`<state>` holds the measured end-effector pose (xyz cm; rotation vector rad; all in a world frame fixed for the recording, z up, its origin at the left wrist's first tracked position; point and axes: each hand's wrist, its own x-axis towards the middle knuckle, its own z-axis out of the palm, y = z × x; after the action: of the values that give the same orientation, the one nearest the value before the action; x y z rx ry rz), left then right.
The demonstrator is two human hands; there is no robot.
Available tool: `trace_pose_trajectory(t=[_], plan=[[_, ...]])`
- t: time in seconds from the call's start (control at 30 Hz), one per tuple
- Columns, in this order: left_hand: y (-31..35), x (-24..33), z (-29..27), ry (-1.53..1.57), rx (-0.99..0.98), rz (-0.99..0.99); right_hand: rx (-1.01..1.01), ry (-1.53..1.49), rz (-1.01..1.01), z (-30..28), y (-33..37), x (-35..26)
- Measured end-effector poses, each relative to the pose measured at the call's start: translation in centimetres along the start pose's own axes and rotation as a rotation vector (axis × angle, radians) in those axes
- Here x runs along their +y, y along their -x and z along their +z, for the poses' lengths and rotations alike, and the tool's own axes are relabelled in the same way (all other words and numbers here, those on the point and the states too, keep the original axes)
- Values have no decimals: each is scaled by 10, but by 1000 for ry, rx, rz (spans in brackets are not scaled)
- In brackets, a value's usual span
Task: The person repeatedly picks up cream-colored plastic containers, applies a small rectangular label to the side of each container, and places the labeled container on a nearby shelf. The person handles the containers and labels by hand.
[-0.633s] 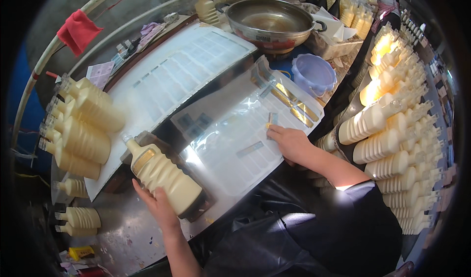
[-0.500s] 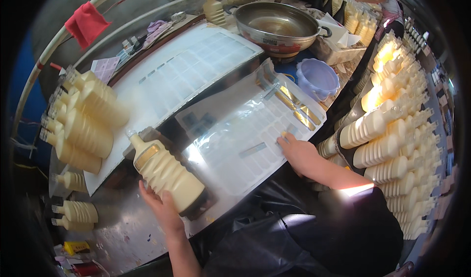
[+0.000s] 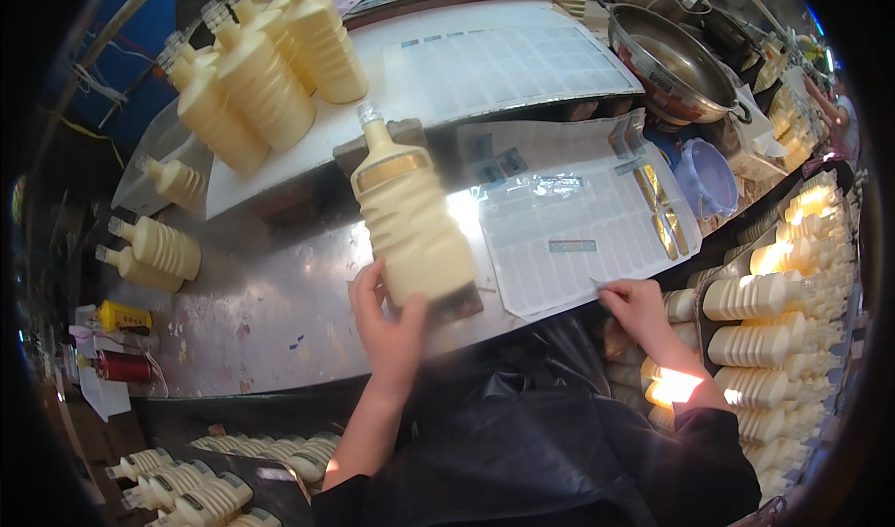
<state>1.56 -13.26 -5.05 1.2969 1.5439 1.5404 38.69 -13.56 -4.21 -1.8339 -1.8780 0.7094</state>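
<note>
While the left hand (image 3: pixel 390 326) wraps its fingers around the base of a cream ridged bottle (image 3: pixel 410 219) lying on the metal table (image 3: pixel 261 294), the right hand (image 3: pixel 637 305) pinches the label sheet's (image 3: pixel 578 228) near edge.

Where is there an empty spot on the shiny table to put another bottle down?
The bare patch of the silver metal table lies between the left hand and the two cream ribbed bottles lying flat. The white board with standing bottles and the label sheet are crowded.
</note>
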Motion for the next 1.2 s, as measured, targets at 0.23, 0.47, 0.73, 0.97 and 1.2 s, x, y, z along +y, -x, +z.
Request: trace_pose_trajectory(t=[0.23,0.47,0.73,0.97,1.2], plan=[[-1,11,-15,-17,-44,-87,257,-70,-796,46,-45,-174],[-15,24,-12,369,-106,-230,347,579,-885,98,-33,-218],[-27,7,-4,206,-28,-249,205,409,-843,91,-15,-216],[-15,7,-2,426,27,-251,33,-137,-379,75,-56,-169],[-6,-8,10,269,17,-182,-385,-698,-19,108,-87,-142]])
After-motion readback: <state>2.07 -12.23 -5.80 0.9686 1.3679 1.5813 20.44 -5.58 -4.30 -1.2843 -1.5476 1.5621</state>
